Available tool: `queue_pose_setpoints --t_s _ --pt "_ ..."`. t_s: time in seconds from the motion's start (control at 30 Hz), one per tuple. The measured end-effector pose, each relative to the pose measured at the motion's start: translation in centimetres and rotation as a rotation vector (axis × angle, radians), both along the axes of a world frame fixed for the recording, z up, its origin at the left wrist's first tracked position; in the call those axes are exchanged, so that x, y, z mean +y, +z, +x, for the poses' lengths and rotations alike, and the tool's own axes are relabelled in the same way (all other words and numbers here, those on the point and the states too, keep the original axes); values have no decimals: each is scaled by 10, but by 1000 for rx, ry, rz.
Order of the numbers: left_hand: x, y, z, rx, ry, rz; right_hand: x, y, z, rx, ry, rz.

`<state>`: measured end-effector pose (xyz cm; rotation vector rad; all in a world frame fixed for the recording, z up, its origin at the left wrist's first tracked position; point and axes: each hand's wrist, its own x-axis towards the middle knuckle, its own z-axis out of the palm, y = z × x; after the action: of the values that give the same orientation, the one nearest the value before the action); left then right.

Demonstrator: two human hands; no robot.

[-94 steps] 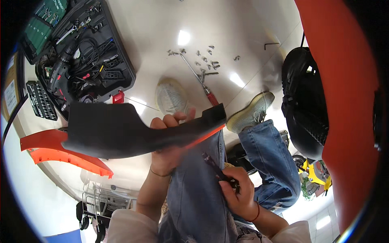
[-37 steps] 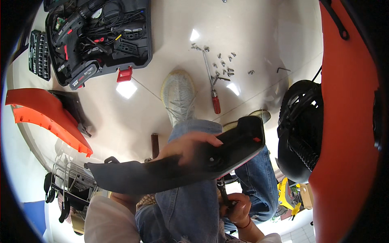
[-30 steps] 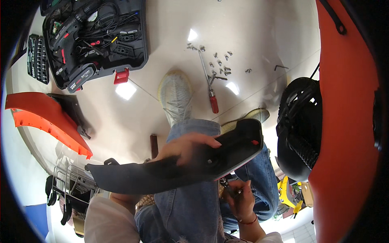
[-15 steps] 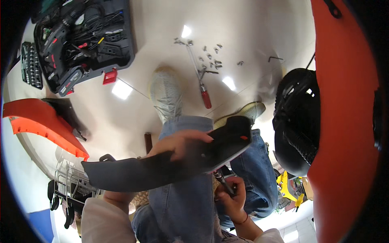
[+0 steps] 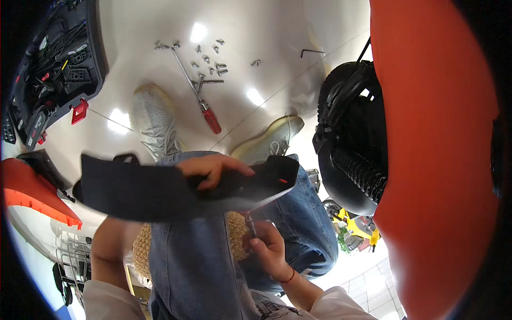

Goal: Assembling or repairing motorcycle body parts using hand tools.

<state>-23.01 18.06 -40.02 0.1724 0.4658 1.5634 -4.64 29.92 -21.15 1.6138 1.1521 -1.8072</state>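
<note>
A long, curved black plastic panel (image 5: 144, 189) lies across my lap over the jeans, with a small red patch near its right end. My left hand (image 5: 205, 169) rests over its upper edge and grips it, fingers pointing right. Below the panel's lower right edge, my right hand (image 5: 268, 249) is closed around a slim tool (image 5: 251, 226) with a metallic shaft. The tool's upper end meets the panel's lower edge; its exact kind is hard to make out.
Loose bolts (image 5: 221, 71), a red-handled screwdriver (image 5: 211, 118) and a hex key (image 5: 312, 52) lie on the floor ahead. A black tool case (image 5: 80, 101) is at upper left, an orange panel (image 5: 40, 194) below it. A large orange body (image 5: 437, 149) and a black wheel (image 5: 349, 96) stand at right.
The view has turned right, so the floor items sit farther left. The black panel lies more level, still in my left hand. My right hand's grip on the tool has turned more upright.
</note>
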Motion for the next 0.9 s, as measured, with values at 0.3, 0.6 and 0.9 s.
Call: queue_pose_setpoints --t_s 0.3,0.6,0.9 --pt "67 -42 14 140 119 93 10 -50 -14 -78 168 159" --pt "128 -47 20 25 -415 13 21 -113 9 36 -188 115" --pt "152 -29 40 79 10 -170 31 -126 -5 120 -224 140"
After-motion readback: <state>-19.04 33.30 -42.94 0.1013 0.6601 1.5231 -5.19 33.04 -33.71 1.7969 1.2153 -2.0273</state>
